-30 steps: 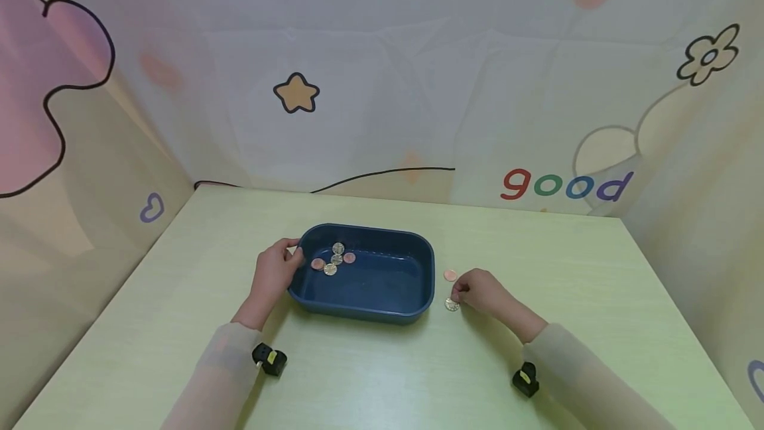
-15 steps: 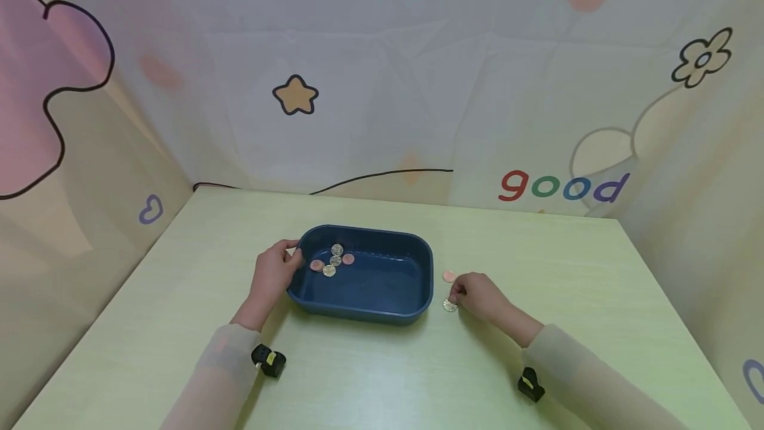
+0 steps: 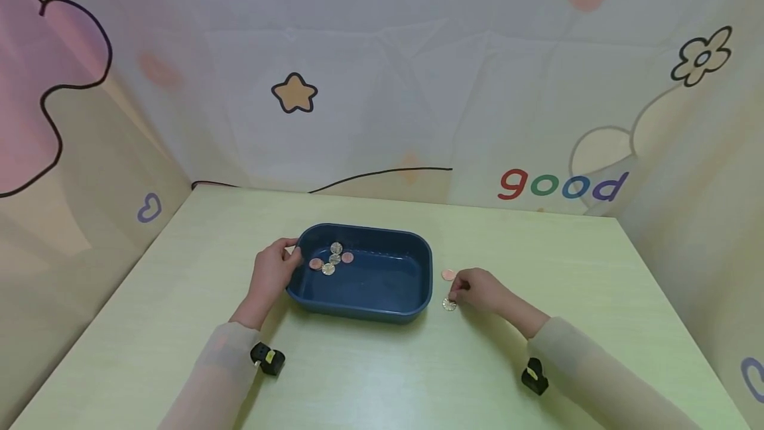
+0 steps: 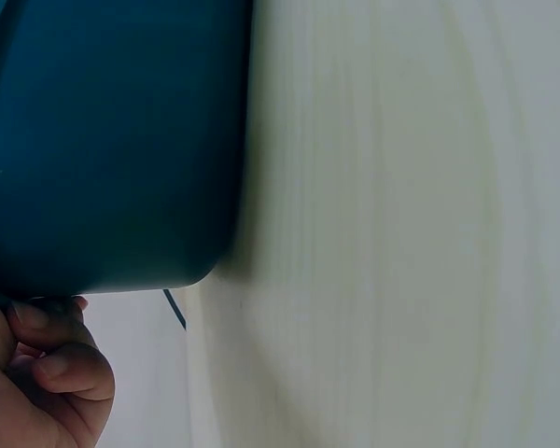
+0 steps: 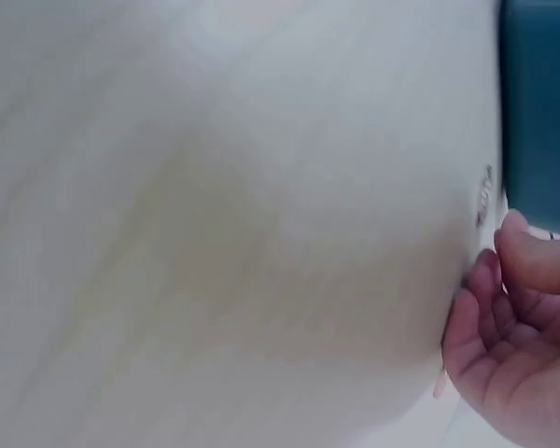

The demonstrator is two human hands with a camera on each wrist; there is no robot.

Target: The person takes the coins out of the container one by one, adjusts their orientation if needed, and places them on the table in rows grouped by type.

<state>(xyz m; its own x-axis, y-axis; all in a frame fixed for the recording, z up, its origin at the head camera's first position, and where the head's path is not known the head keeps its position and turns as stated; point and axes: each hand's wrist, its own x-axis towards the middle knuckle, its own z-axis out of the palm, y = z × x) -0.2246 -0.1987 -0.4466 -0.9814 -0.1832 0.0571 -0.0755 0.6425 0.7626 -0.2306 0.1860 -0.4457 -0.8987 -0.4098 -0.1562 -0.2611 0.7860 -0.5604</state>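
Observation:
A dark blue rectangular tray (image 3: pixel 364 287) stands on the table with several silver and copper coins (image 3: pixel 328 269) lying near its left end. My left hand (image 3: pixel 272 277) grips the tray's left end by the rim. Its curled fingers show beneath the tray corner in the left wrist view. To the right of the tray, my right hand (image 3: pixel 480 289) has its fingertips at the edge of a silver coin (image 3: pixel 448 304) that lies flat on the table. In the right wrist view a gap shows between thumb and fingers (image 5: pixel 463 322). A copper coin (image 3: pixel 448 275) lies just behind that hand's fingertips.
A pale wood-grain table (image 3: pixel 370 377) bears everything. Behind it hangs a printed cloth (image 3: pixel 370 98) with a star and coloured letters, and its sides flank the table. Each wrist wears a small black camera (image 3: pixel 268 359).
The view has shifted slightly. My right wrist has turned a little while its fingertips stay at the silver coin. My left hand and the tray keep their places.

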